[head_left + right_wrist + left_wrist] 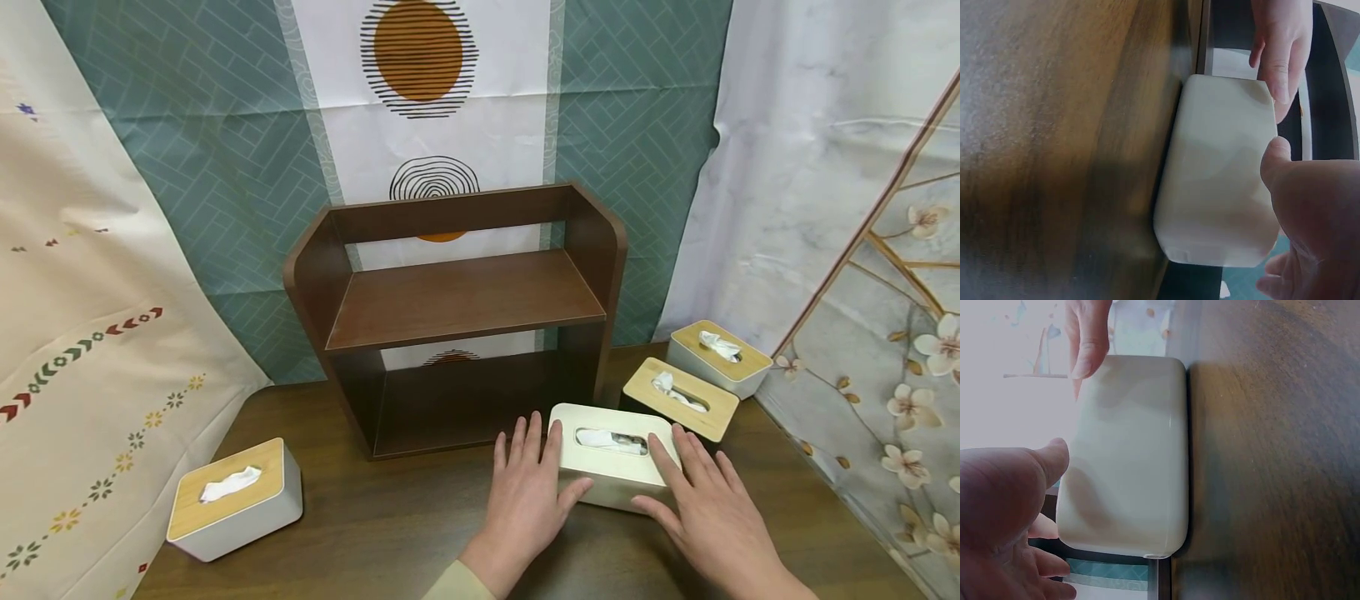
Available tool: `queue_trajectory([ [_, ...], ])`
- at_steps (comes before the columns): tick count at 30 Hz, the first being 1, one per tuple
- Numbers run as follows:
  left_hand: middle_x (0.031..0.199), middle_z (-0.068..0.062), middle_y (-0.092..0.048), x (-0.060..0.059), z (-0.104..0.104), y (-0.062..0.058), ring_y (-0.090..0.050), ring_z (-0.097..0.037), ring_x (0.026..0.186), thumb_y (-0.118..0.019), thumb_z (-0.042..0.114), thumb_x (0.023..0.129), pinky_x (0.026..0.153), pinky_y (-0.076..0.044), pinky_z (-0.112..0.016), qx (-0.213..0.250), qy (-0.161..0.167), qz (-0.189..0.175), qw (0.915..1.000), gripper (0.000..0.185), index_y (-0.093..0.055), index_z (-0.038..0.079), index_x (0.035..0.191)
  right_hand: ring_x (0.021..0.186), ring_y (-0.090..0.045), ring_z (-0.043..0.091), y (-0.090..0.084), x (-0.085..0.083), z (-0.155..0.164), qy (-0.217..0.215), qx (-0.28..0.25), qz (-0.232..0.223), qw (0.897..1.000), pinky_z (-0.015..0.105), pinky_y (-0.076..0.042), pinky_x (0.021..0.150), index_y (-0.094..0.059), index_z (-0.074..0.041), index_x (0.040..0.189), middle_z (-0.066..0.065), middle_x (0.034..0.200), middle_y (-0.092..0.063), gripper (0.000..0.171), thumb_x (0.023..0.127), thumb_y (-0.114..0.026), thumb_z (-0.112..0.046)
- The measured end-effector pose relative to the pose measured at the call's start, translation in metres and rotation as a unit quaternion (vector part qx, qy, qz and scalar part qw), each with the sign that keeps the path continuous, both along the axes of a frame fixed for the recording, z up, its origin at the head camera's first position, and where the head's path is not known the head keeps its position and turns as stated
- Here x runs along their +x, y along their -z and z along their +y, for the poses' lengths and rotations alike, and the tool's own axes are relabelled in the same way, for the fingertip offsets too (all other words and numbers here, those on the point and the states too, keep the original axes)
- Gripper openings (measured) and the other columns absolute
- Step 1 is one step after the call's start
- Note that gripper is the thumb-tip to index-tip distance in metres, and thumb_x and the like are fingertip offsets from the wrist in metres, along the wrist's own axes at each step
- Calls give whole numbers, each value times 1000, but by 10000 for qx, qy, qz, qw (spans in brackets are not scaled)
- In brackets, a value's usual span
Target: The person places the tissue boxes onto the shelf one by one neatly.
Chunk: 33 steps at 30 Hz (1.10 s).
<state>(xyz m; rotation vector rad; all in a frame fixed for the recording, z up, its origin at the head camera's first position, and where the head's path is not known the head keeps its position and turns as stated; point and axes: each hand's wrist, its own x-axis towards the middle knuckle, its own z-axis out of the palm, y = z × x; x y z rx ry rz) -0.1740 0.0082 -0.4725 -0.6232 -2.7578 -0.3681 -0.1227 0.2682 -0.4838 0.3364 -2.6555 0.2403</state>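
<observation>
A cream tissue box (611, 467) with a pale lid and a white tissue in its slot lies on the wooden table (390, 533), just in front of the shelf's right foot. My left hand (528, 471) lies at the box's left end with straight fingers, its thumb against the front face. My right hand (693, 483) rests with straight fingers on the right part of the lid. In the left wrist view the box (1129, 456) lies between my left thumb (1054, 456) and a right-hand finger (1088, 344). The right wrist view shows the box (1222, 175) beside my right hand (1313, 212).
A dark brown two-level shelf (465, 308) stands at the back of the table, both levels bare. Three more tissue boxes with wooden lids lie around: one at front left (232, 500) and two at right (678, 398) (718, 354). Patterned cloths hang behind and at both sides.
</observation>
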Motion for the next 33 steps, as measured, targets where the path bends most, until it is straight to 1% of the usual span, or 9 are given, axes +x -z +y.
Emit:
queue_trajectory([
  [2,174,-22,-39,-1,0,1,-37,-42,161,-60,68,106,126,-33,-66,-12,-1,-28,10000,86,-47,11,168,148,-47,51,1,-1,1,-24,-26,121,9999,58,-10,134,-52,-10,165,32,167,-43,86,98,-77,-59],
  [4,174,-22,-39,-1,1,3,-38,-42,160,-59,69,106,126,-33,-65,-44,0,-45,10000,86,-46,11,169,146,-49,52,2,0,2,-35,-40,192,9998,64,-22,130,-54,-10,163,33,165,-44,85,97,-79,-57],
  [6,173,-22,-40,-2,1,4,-40,-42,159,-59,68,106,125,-34,-65,-63,11,-38,10000,86,-46,10,169,145,-50,53,2,-1,2,12,-11,98,10000,68,-31,123,-54,-10,163,35,164,-44,85,97,-79,-58],
  [9,172,-23,-41,-3,2,5,-41,-42,158,-59,68,107,125,-35,-65,-60,25,-61,10000,86,-46,10,169,145,-49,55,3,-1,2,123,36,-172,9998,72,-37,115,-52,-10,165,38,163,-44,86,98,-78,-58],
  [11,172,-23,-42,-3,2,7,-41,-42,158,-59,68,107,125,-35,-65,-46,30,-115,9999,86,-45,10,169,145,-50,56,3,-1,3,179,62,-301,9994,72,-37,115,-51,-9,165,39,162,-45,86,99,-77,-59],
  [18,167,-22,-50,-4,3,10,-45,-42,156,-59,67,107,124,-36,-65,-19,30,-264,9996,86,-45,10,169,138,-57,55,4,0,3,75,37,-112,9999,70,-40,114,-54,-7,163,39,154,-53,86,97,-80,-55],
  [21,164,-21,-53,-4,3,10,-47,-41,155,-58,67,107,124,-36,-66,-5,44,-305,9995,86,-44,9,169,137,-58,53,4,-1,3,79,48,-193,9998,70,-40,114,-52,-6,164,38,152,-55,86,98,-79,-56],
  [26,161,-19,-58,-4,4,12,-50,-39,153,-61,65,107,123,-37,-66,57,52,-310,9995,86,-44,8,168,137,-60,52,2,-1,2,120,65,-410,9991,70,-40,115,-50,-5,165,37,151,-56,87,100,-78,-55],
  [33,159,-19,-60,-3,5,12,-54,-37,150,-66,62,106,122,-38,-66,122,32,-243,9996,85,-46,7,167,137,-60,52,5,-1,0,92,-84,-276,9995,67,-40,115,-51,-4,164,39,151,-56,86,99,-79,-54],
])
